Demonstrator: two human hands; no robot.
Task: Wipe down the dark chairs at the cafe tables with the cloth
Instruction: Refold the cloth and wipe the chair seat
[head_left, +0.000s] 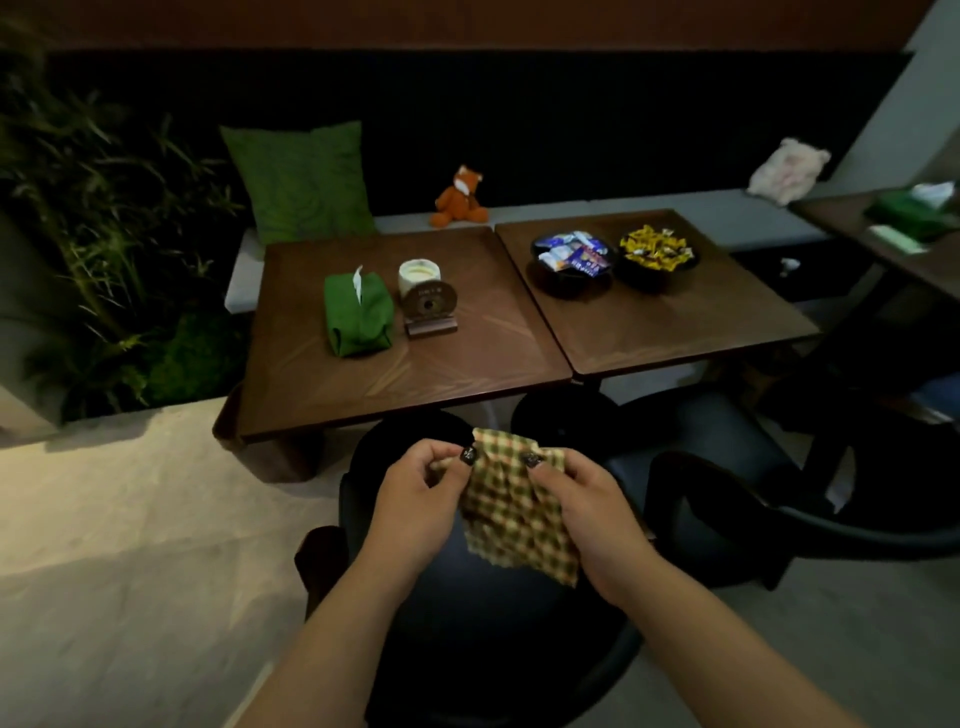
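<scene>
Bowls: a dark bowl (570, 270) is holding blue packets, another bowl (658, 260) yellow sweets, on the worktop (675, 322).
Cloth: the checked cloth (514, 514) is hanging lengthwise downward over the dark chair (467, 623).
Hands: the left hand (415, 493) and right hand (592, 509) are pinching its top edge.

Beside the green tissue pouch (358, 314): two joined wooden tables (467, 364), two snack bowls (571, 270), two dark chairs (727, 493), one candle (420, 275).

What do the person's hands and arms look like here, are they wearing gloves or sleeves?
No gloves and no sleeves show: both forearms are bare right to the bottom of the picture. The left hand and right hand have dark polished nails with small pale markings. No ring, watch or bracelet is visible.
</scene>
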